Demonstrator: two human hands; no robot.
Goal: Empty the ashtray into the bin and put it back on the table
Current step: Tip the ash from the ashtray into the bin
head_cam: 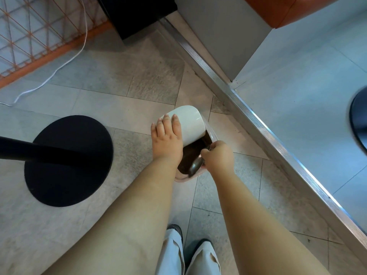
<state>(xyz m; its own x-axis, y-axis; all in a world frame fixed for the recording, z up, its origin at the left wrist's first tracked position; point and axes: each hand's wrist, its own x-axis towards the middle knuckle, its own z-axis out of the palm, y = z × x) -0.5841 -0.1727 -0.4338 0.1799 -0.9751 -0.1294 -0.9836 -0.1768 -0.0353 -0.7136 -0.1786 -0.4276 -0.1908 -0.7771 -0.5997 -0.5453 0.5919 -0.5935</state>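
Note:
A white ceramic ashtray (190, 124), shaped like a deep cup, is tipped over with its mouth facing down into the bin (181, 178) on the floor. My left hand (167, 137) grips it from above, fingers spread over its side. The bin is small with a pale pink rim, and dark brown waste (193, 150) fills it. My right hand (217, 156) holds a metal spoon (195, 165) whose bowl hangs over the near side of the bin. The ashtray's inside is hidden.
A black round table base (67, 161) with its black pole (29, 150) stands on the tiled floor to the left. A metal threshold strip (258, 124) runs diagonally on the right. A white cable (59, 68) lies far left. My shoes (200, 243) are below.

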